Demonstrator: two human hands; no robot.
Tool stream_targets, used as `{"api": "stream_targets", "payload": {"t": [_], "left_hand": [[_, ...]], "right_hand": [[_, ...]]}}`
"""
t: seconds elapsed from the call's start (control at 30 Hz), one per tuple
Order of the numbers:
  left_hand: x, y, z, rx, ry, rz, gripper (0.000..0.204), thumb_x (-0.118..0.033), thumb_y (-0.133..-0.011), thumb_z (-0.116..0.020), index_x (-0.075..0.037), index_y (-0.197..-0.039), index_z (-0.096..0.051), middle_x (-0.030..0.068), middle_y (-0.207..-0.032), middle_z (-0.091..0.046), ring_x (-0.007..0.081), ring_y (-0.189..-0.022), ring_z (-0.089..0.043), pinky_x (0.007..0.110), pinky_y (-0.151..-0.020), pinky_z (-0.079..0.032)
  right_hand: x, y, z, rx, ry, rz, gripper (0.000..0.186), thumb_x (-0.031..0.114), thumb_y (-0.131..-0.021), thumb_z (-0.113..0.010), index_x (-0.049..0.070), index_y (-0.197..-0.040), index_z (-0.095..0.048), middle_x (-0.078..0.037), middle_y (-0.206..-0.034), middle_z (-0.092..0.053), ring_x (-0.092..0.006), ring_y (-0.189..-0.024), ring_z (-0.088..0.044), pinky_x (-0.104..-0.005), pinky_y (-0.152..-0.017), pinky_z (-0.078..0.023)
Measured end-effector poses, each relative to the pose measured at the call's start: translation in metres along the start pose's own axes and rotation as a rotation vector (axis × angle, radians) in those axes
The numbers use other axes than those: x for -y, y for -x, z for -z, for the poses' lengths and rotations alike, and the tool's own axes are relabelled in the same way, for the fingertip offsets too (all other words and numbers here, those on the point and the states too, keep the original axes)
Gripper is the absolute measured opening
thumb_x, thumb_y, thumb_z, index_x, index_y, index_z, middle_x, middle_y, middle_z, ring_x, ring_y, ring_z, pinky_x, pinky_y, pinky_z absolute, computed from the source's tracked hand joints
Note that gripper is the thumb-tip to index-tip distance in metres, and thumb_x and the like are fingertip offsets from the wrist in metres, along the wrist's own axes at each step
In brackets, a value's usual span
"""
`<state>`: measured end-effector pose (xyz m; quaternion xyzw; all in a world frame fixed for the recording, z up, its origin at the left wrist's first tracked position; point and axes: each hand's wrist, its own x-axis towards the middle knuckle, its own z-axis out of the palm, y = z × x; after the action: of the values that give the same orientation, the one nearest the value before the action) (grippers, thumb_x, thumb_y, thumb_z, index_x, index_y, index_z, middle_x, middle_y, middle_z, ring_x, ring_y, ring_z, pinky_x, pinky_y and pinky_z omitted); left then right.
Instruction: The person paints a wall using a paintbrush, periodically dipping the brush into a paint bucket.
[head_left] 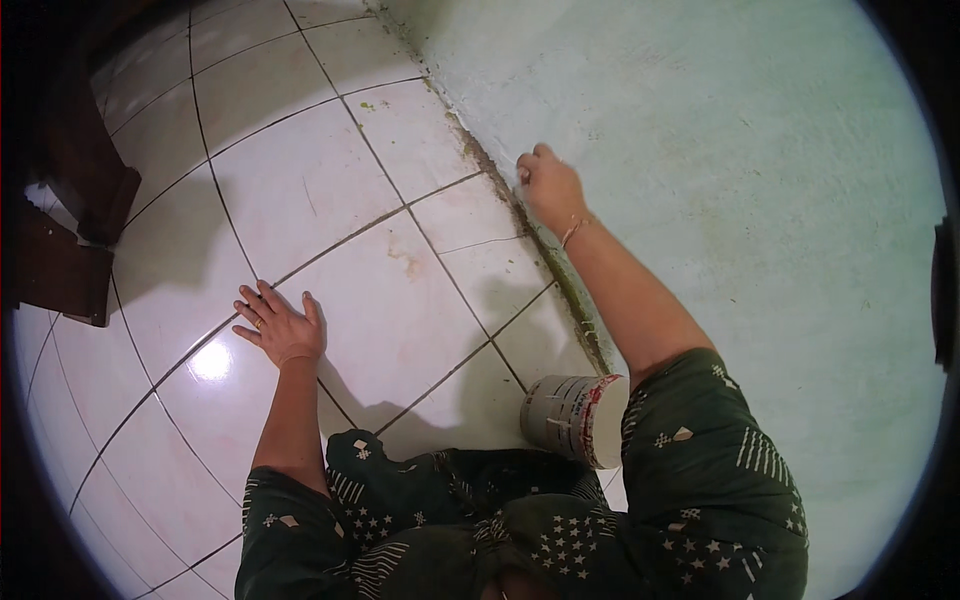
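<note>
My left hand (281,326) lies flat on the white floor tiles (330,200), fingers spread, a ring on one of them. Close to the foot of the pale green wall (740,170), my right hand (552,186) is closed with its fingers curled in. Whatever it may hold is hidden by the fingers. Below that hand runs the joint between wall and floor (540,245), rough and stained brown and green. A whitish paint bucket (558,412) with red smears around its rim is beside my right upper arm, between my body and the wall.
Dark wooden furniture legs (100,190) stand on the tiles at the left. One tile near the wall has a crack (485,244). A dark object (943,295) shows at the far right edge. Small flecks lie on the floor near the wall.
</note>
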<state>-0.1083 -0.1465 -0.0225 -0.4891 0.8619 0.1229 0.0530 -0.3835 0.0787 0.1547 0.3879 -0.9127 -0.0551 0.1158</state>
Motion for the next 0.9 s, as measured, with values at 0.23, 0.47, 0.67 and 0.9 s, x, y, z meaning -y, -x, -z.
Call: {"api": "stream_targets", "payload": {"t": [0.23,0.47,0.67,0.9], "left_hand": [[-0.003,0.002,0.007,-0.004,0.021,-0.019,0.078,-0.049,-0.089,-0.041,-0.002,-0.147,-0.016,0.0197,-0.154,-0.006,0.0383,-0.142,-0.001,0.056,-0.111,0.003],[0.006,0.008,0.005,-0.03,0.005,-0.03,0.081,-0.051,-0.089,-0.042,-0.002,-0.147,-0.015,0.0206,-0.154,-0.007,0.0399,-0.142,-0.003,0.058,-0.111,0.0],[0.01,0.019,0.027,0.087,-0.045,-0.141,0.086,-0.055,-0.087,-0.045,-0.003,-0.148,-0.012,0.0207,-0.154,-0.005,0.0417,-0.141,-0.001,0.06,-0.11,0.001],[0.033,0.026,0.01,0.157,-0.16,-0.211,0.077,-0.057,-0.092,-0.034,-0.014,-0.15,-0.008,0.0157,-0.156,0.0,0.0391,-0.142,0.002,0.058,-0.111,0.0]], "right_hand": [[0.05,0.129,0.103,-0.196,-0.347,-0.033,0.014,0.001,-0.075,-0.063,0.006,-0.089,-0.063,-0.011,-0.085,-0.058,-0.0332,-0.075,-0.058,-0.0399,-0.066,-0.049],[0.061,0.298,0.259,-0.192,-0.464,-0.453,0.007,-0.002,-0.08,-0.064,-0.001,-0.086,-0.064,-0.011,-0.081,-0.061,-0.0237,-0.074,-0.059,-0.0302,-0.063,-0.047],[0.064,0.336,0.3,-0.377,-0.464,-0.631,0.005,-0.003,-0.082,-0.062,-0.002,-0.087,-0.063,-0.01,-0.08,-0.058,-0.0176,-0.072,-0.057,-0.0284,-0.063,-0.046],[0.054,0.347,0.256,-0.394,-0.463,-0.377,0.012,-0.002,-0.076,-0.066,0.0,-0.088,-0.064,-0.012,-0.081,-0.061,-0.0255,-0.072,-0.059,-0.0318,-0.065,-0.047]]}}
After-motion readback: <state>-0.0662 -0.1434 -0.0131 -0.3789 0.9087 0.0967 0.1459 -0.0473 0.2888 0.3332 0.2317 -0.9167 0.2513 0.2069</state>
